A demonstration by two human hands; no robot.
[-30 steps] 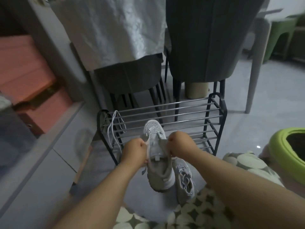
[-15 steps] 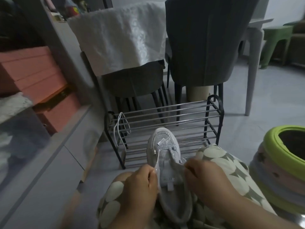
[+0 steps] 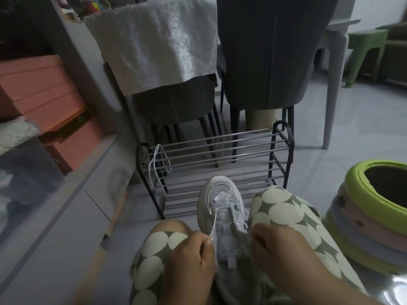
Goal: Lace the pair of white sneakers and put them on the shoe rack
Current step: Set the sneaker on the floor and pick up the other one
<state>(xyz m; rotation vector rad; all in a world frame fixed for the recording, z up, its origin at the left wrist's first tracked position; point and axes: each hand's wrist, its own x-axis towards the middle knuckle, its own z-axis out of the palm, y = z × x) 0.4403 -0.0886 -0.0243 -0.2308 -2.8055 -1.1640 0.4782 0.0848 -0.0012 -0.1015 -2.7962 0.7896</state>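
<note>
Since the earlier frame, both hands have drawn the sneaker (image 3: 222,219) off the floor and back onto the lap, at lower centre of the frame, toe pointing toward the shoe rack (image 3: 220,159). Lacing of this shoe appears to be the step in hand. Left hand (image 3: 189,258) pinches a white lace (image 3: 213,227) running up to the front eyelets, fingers curled. Right hand (image 3: 279,249) has its fingers curled at the opposite edge of the shoe; whether it grips a lace end cannot be told. A spare lace (image 3: 154,166) hangs on the rack's left end, centre frame. The second sneaker is not visible. Next move likely calls for threading the following eyelet pair evenly.
</note>
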